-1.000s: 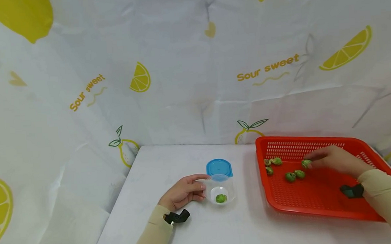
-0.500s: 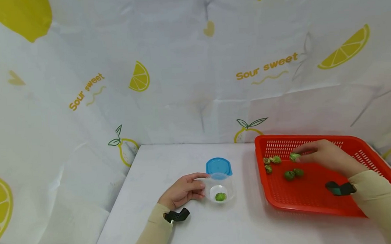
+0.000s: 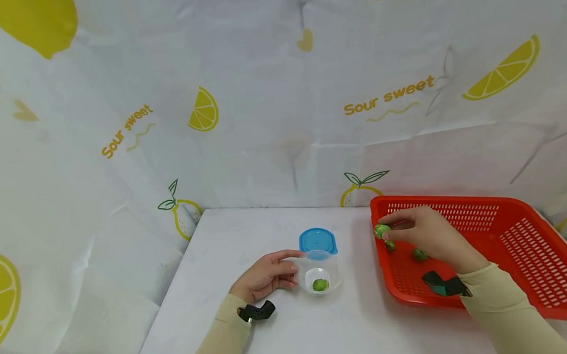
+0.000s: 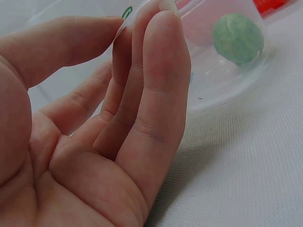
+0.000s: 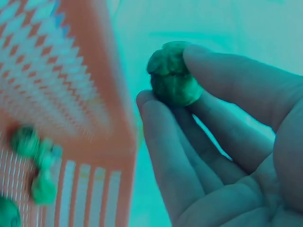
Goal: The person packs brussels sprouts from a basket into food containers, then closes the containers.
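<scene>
round leafy sprout (image 3: 382,230) pinched, thin clear bowl (image 3: 334,275) (plastic), slotted red basket (image 3: 540,262)

Left hand (image 3: 269,276) and right hand (image 3: 428,236) pinch, half-hidden left fingers (image 4: 163,85) seemingly bent.

Orange txt "Sour sweet" (image 3: 389,95) printed 2x on wht backdrop (image 3: 263,162).

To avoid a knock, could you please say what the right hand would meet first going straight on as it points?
Probably the red basket's left rim, which the held sprout overlaps in the head view; if the right hand is high enough to clear it, the blue lid seems next.
</scene>
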`<action>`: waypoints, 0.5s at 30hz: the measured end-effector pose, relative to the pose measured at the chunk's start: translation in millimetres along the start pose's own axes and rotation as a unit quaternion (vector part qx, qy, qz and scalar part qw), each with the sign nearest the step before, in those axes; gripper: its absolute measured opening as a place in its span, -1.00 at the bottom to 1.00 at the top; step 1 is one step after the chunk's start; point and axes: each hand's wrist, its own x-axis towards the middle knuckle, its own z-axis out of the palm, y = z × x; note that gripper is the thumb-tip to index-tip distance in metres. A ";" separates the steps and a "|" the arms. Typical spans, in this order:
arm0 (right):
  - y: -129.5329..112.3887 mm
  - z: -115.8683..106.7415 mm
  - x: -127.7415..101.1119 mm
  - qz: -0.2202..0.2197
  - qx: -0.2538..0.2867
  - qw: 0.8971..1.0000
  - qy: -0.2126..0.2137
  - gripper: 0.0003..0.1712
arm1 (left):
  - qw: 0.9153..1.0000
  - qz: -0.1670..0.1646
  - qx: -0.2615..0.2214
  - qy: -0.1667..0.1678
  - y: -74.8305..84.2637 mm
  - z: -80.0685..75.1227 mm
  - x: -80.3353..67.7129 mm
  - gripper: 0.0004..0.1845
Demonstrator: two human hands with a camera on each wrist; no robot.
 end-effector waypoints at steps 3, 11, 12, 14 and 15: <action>-15.2 14.0 -2.3 -0.002 0.025 1.000 0.002 -0.50 | 1.000 0.003 0.000 -0.004 -0.3 -0.4 -0.3 -0.46; -48.4 57.2 -8.2 -0.046 0.056 0.997 0.023 -0.61 | 1.000 0.006 0.005 -0.008 -0.9 -3.4 -0.3 -0.43; -51.4 62.3 -8.8 -0.048 0.062 0.997 0.023 -0.61 | 1.000 0.006 0.006 -0.008 -1.0 -3.6 -0.1 -0.43; -55.8 72.1 -9.3 -0.049 0.072 0.996 0.022 -0.62 | 1.000 0.005 0.006 -0.008 -0.9 -3.5 0.5 -0.43; -57.2 76.5 -9.2 -0.048 0.077 0.996 0.022 -0.61 | 1.000 0.005 0.006 -0.008 -0.9 -3.2 0.7 -0.43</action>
